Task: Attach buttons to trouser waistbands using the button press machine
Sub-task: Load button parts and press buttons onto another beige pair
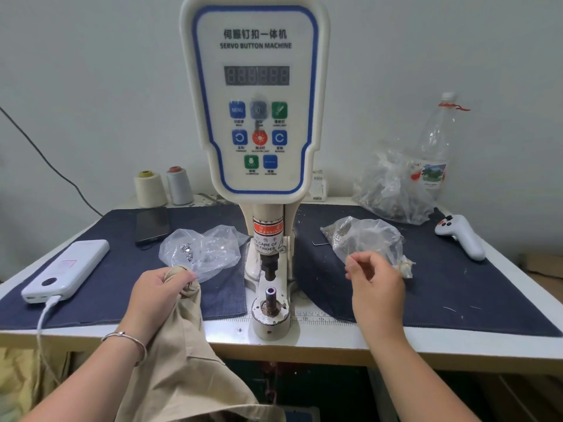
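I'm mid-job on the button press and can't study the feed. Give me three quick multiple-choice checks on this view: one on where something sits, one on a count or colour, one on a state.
1. Where does the white power bank lie?
A. left of the machine, on the dark cloth
B. right of the machine, beside the bottle
C. on the lower die

2. How many thread cones stand behind the cloth on the left?
A. one
B. two
C. four

3. What is the left hand doing?
A. resting flat on the table
B. pressing a panel button
C. gripping the beige trousers

Answers:
1 A: the power bank lies on the dark cloth left of the machine, its cable plugged in.
2 B: two thread cones stand side by side.
3 C: the left hand has its fingers curled round bunched fabric of the trousers; the lower die is bare.
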Tool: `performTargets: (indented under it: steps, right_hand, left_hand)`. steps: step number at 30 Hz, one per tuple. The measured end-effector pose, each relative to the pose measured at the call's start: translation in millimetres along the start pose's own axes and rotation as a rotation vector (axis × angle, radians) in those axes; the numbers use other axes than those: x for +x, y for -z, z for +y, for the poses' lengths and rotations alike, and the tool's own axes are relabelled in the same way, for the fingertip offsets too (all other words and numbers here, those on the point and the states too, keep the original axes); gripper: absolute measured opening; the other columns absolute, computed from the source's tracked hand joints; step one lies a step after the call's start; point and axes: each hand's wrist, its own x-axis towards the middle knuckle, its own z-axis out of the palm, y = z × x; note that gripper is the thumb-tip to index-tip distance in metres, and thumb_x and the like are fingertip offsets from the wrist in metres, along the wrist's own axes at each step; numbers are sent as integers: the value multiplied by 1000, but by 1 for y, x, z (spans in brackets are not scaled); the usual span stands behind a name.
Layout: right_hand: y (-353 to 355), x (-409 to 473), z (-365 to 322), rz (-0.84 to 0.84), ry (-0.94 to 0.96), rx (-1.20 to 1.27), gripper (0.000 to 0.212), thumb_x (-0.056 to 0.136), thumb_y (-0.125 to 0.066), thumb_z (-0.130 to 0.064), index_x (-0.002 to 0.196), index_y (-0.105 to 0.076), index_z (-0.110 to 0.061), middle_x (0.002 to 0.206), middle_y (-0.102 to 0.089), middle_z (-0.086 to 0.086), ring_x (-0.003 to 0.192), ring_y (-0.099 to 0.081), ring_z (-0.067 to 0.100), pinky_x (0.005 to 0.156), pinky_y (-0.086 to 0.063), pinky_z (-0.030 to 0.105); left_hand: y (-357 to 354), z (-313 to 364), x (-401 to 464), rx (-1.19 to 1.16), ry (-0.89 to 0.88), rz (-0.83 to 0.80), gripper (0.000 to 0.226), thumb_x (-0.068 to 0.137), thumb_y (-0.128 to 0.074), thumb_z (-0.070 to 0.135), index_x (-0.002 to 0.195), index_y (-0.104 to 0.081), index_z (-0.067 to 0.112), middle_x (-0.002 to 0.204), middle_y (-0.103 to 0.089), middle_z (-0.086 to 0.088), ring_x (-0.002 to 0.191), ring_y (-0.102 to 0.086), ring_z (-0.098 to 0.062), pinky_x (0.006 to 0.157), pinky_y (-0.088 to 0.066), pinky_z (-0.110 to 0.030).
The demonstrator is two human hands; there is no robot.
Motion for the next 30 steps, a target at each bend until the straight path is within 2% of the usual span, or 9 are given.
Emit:
performTargets:
  steps: [2,5,8,12,16,19,22,24,30]
  right_hand:
    - [-5,-9,-1,-68,-173,132,14,91,-64,-13,80,-67,-21,66,-68,-5,66,-64,4,64,-46,17]
    - [-8,-19,0,-173,-460,354,15,89,-67,-6,80,-73,-16,69,-72,-2,71,-66,12,67,-51,26]
    - [-7,-23,-1,-241,-610,463,15,87,-66,1,83,-76,-10,73,-74,4,71,-68,14,65,-53,25]
    - [-1,-21,-4,-257,-661,538,17,87,-63,6,85,-75,-5,75,-74,6,66,-69,11,58,-54,20]
    - [-4,-21,-7,-258,-673,462,16,89,-62,4,85,-74,-6,75,-74,7,71,-69,15,61,-52,24]
    - [-6,-17,-10,-249,-706,516,13,89,-62,2,86,-73,-5,75,-74,8,69,-69,15,58,-52,23]
    - [-9,-17,-15,-271,-725,553,9,89,-64,-1,87,-72,-4,74,-74,7,66,-68,13,56,-52,22]
    - [-12,-20,-18,-303,-720,558,7,89,-65,-2,88,-72,-4,74,-73,8,66,-67,14,55,-51,23]
    - [-17,-29,-31,-395,-648,452,8,89,-68,-13,86,-74,-9,73,-69,4,64,-59,13,48,-43,21]
  left_hand:
    - [0,-1,0,7,-7,-1,54,88,-69,8,45,-38,17,45,-35,9,45,-32,-5,44,-30,-11]
    - [1,-2,0,6,4,-2,53,88,-70,11,44,-40,18,45,-36,10,46,-33,-5,49,-34,-16]
    - [1,-1,1,13,8,-14,56,88,-70,12,42,-40,18,46,-35,11,47,-32,-6,53,-34,-23]
    - [1,-2,1,13,3,-13,53,88,-70,13,43,-41,17,46,-36,10,52,-33,-8,52,-34,-21]
    - [1,-4,1,-4,-2,-10,56,88,-69,11,41,-39,18,44,-35,11,46,-34,-6,47,-32,-13]
    - [1,-4,1,-9,2,-8,56,88,-69,10,45,-35,18,47,-32,10,48,-30,-7,51,-33,-21]
    - [1,-5,1,-18,-6,-3,57,87,-69,9,43,-34,18,46,-32,9,47,-30,-7,49,-32,-18]
    - [1,-5,1,-29,1,-6,56,87,-69,10,43,-35,18,47,-33,9,49,-30,-7,54,-33,-24]
    - [1,-5,1,-59,-13,-17,52,82,-71,18,45,-35,19,50,-33,7,53,-31,-9,56,-33,-29]
